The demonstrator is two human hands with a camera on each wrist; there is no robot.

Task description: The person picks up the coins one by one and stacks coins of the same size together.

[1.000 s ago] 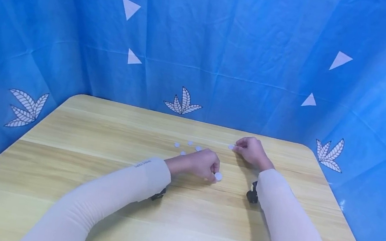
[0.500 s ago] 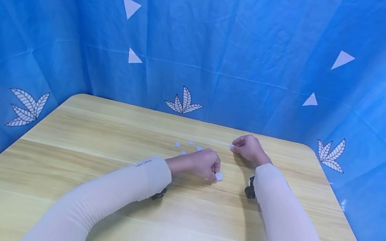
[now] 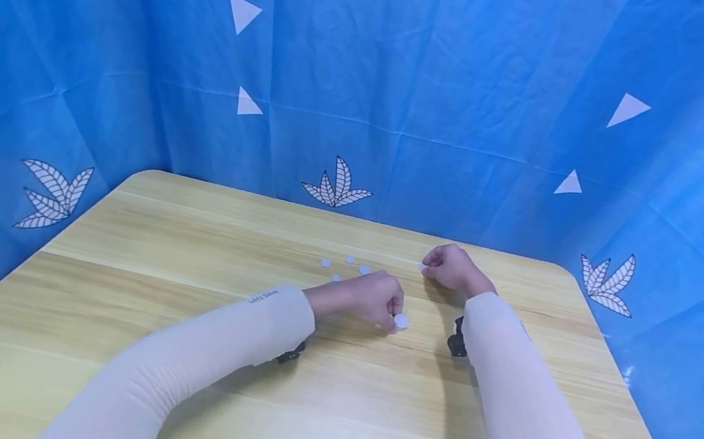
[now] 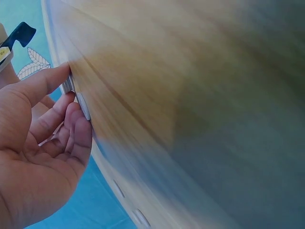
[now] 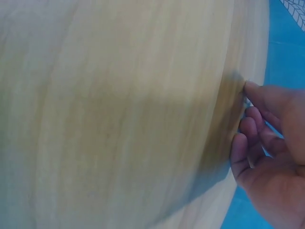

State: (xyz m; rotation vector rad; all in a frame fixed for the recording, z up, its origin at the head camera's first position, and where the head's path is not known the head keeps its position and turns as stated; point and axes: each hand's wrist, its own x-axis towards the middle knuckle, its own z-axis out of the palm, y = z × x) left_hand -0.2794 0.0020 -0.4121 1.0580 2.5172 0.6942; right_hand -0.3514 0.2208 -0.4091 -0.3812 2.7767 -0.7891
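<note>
Two pale long sleeves point(image 3: 187, 362) reach in from the near edge over a wood-grain surface point(image 3: 327, 428), a black device point(image 3: 291, 353) strapped under each wrist. The left hand point(image 3: 376, 297), near the middle, pinches what looks like a short stack of pale round discs point(image 3: 401, 322) between thumb and forefinger, its other fingers curled. In the left wrist view, another disc point(image 4: 83, 106) lies just beside those fingers. Beyond the left hand, four loose discs point(image 3: 364, 270) lie apart from one another. Farther right, the right hand point(image 3: 450, 266) pinches a small disc point(image 3: 422, 266) at its fingertips, mostly hidden in the right wrist view. Behind the surface hangs a blue curtain point(image 3: 341, 66) printed with white triangles and leaves.
</note>
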